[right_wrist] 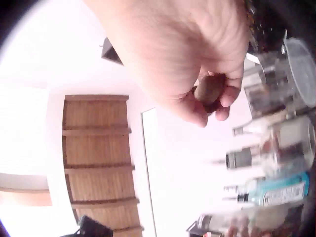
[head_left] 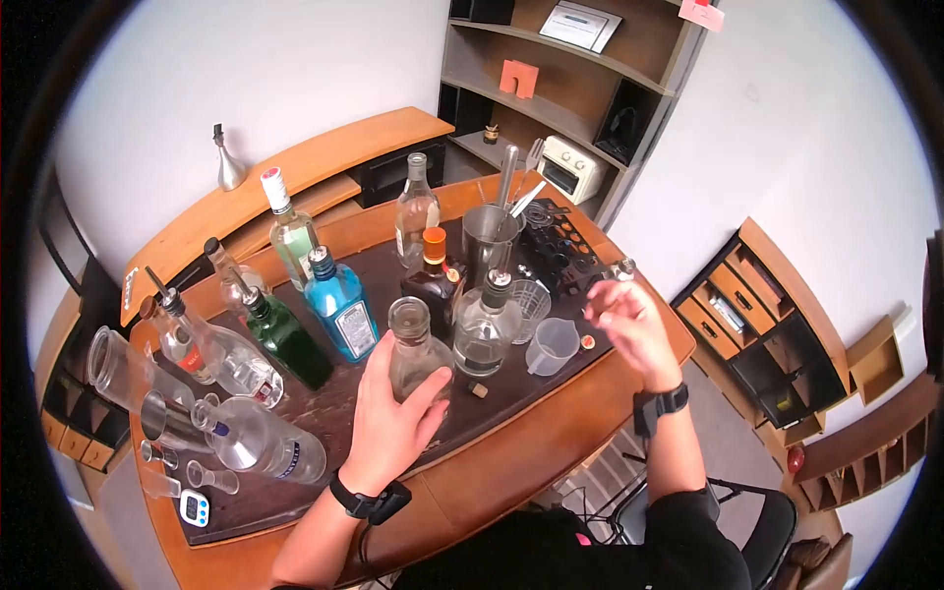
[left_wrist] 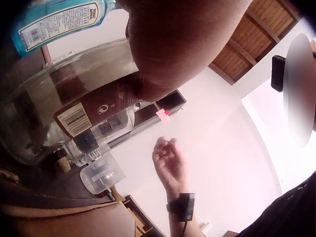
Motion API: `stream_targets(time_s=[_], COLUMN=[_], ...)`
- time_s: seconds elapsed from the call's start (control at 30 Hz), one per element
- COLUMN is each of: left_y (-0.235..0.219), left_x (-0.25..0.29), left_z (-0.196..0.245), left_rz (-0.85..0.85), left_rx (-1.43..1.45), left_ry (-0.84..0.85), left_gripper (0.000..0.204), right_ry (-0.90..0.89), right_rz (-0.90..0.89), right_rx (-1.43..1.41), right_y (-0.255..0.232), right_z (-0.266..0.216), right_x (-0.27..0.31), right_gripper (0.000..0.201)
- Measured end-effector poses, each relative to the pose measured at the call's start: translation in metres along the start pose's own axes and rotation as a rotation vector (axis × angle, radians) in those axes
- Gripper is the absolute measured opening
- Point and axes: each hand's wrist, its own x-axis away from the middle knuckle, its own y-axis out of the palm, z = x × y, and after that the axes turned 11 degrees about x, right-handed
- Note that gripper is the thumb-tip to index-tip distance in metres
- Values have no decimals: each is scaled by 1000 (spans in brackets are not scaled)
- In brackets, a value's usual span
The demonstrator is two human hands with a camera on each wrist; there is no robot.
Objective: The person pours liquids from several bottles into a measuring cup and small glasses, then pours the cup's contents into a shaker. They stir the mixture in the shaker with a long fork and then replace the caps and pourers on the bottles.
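My left hand grips a clear glass bottle, its round top uncovered, at the mat's front edge. In the left wrist view that bottle shows a brown label with a barcode. My right hand is raised at the right, fingers curled; in the right wrist view its fingertips pinch a small brown, cork-like piece. A cork lies on the dark mat beside the gripped bottle. Close by stand a clear bottle with a pourer and a plastic measuring cup.
Left of the gripped bottle stand a blue bottle, a green bottle and several clear ones. A metal shaker tin with tools and a black rack stand behind. Glasses and a timer occupy the left end.
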Motion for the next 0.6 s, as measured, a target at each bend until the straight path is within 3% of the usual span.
stream_targets(time_s=[0.03, 0.07, 0.13, 0.27, 0.33, 0.37, 0.43, 0.47, 0.53, 0.6], left_y=[0, 0, -1, -2, -2, -1, -2, -2, -3, -2], left_x=[0, 0, 0, -1, 0, 0, 0, 0, -1, -1], left_z=[0, 0, 0, 0, -2, -4, -4, -4, -4, -4], left_rz=[5, 2, 5, 6, 9, 5, -3, -1, -14, -8], left_rx=[3, -2, -3, 22, 16, 3, -5, -8, -13, -8], left_ry=[1, -2, 13, 32, 28, 50, 69, 68, 70, 69], left_gripper=[55, 55, 54, 53, 53, 57, 61, 61, 62, 62], right_ry=[-14, -1, 93, -64, -190, -189, -356, -358, -124, -77], right_rz=[-85, -77, -159, -162, -177, -180, -222, -224, -192, -120], right_rx=[-28, 129, 79, 322, 652, 647, 774, 771, 613, 461], right_y=[16, 33, 67, 122, 135, 140, 147, 148, 150, 156], right_z=[-2, -9, -26, -18, -18, -17, -14, -10, -2, -3], right_x=[6, 13, 20, 23, 20, 18, 15, 15, 17, 7], right_gripper=[23, 32, 41, 42, 42, 42, 43, 43, 40, 36])
